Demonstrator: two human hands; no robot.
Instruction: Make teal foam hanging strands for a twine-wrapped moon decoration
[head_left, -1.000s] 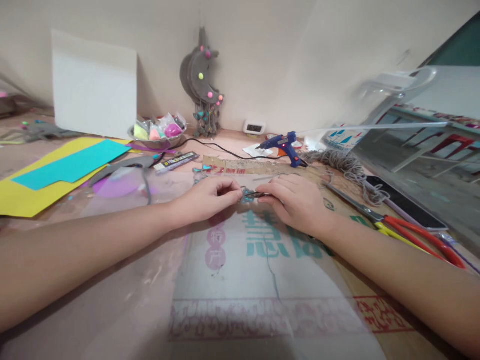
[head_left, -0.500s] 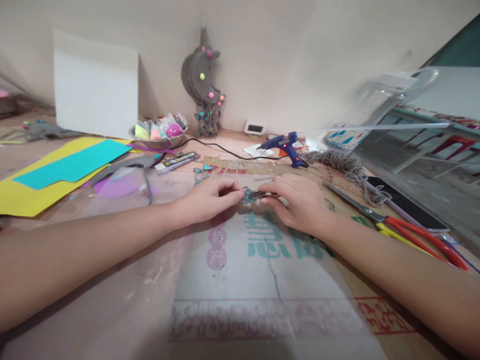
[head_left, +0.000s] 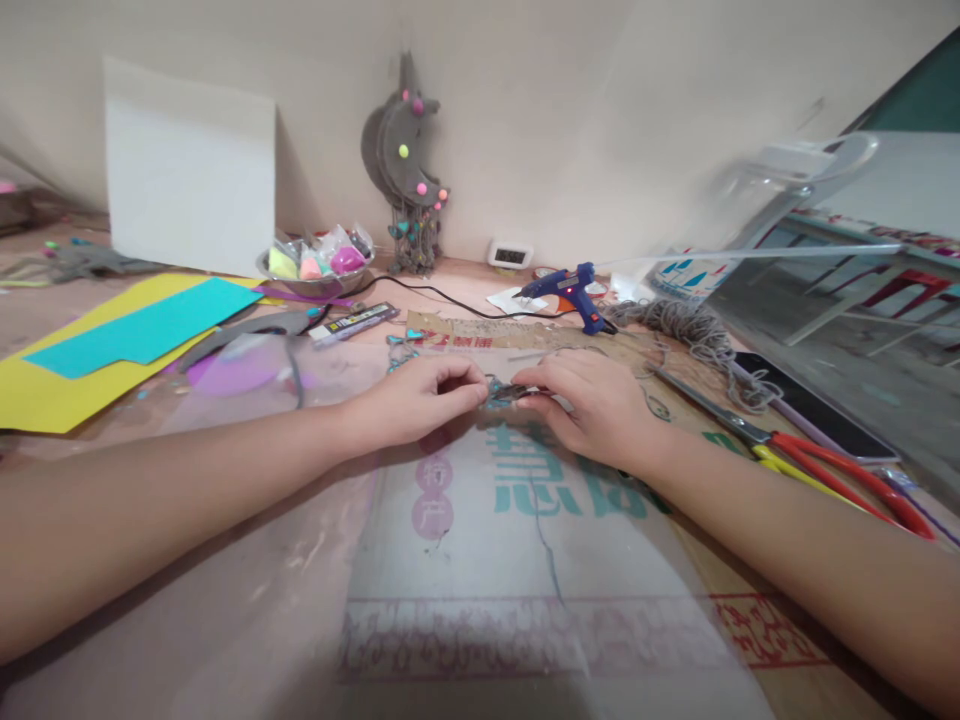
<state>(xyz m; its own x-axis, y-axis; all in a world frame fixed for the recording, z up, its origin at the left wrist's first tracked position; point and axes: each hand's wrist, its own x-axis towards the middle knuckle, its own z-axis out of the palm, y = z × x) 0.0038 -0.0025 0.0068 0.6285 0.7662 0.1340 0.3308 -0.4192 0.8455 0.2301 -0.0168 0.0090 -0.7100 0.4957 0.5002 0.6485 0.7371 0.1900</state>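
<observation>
Over the middle of the plastic-covered cardboard, my left hand [head_left: 420, 398] has thumb and forefinger pinched together at the left end of a small grey-and-teal piece [head_left: 498, 391]. The piece looks like thin strands with teal bits, too small and blurred to name. From the other side, my right hand [head_left: 592, 405] pinches its dark, thin right end between thumb and fingers. Only a short gap separates the two sets of fingertips. A loose grey yarn strand [head_left: 550, 560] lies below them. Just beyond my left hand are small teal pieces with yarn [head_left: 403, 348].
Behind are a blue glue gun [head_left: 564, 290], a small clock [head_left: 511, 254] and a grey moon ornament [head_left: 405, 150]. To the right lie grey yarn [head_left: 694, 335], red-and-yellow-handled scissors [head_left: 847, 480] and a phone [head_left: 821, 410]. Teal foam [head_left: 150, 325] and a bowl [head_left: 315, 285] are left.
My right fingertips have shifted very slightly left along the grey-and-teal piece. My left hand keeps its pinch in nearly the same place.
</observation>
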